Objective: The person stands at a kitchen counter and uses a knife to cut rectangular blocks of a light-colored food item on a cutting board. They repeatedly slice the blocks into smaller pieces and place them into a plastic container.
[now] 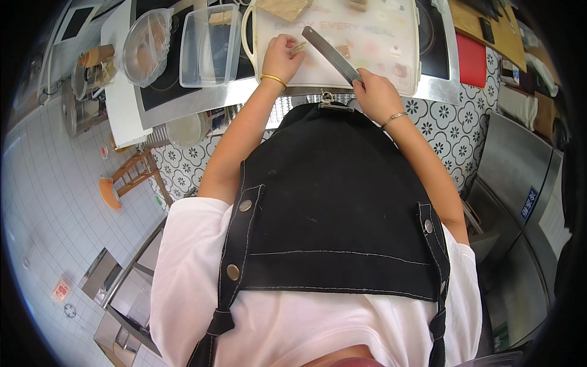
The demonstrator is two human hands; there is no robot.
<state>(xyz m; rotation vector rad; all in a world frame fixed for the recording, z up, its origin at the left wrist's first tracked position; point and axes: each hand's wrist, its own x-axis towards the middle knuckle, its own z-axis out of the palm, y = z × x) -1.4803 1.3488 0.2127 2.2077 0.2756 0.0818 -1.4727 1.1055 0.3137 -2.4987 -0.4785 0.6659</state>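
My left hand [280,57] pinches a few thin, pale tan food slices [298,48] over the left part of a white plastic cutting board [316,69]. The handle of a kitchen knife [332,54] is in my right hand [378,94], at the board's near right edge. Its blade points away and to the left, its tip close to the slices. At the board's far side lies a larger tan block of food [284,7], cut off by the picture's edge. Small tan pieces [358,4] rest to its right. The board bears faded printed figures and writing.
Left of the board stands a clear plastic container [208,55] with tan pieces [221,18] inside. Beyond it is a metal bowl [146,48] under plastic film. A red board [471,59] and a wooden board [495,27] lie right. A steel cabinet [513,156] stands at right.
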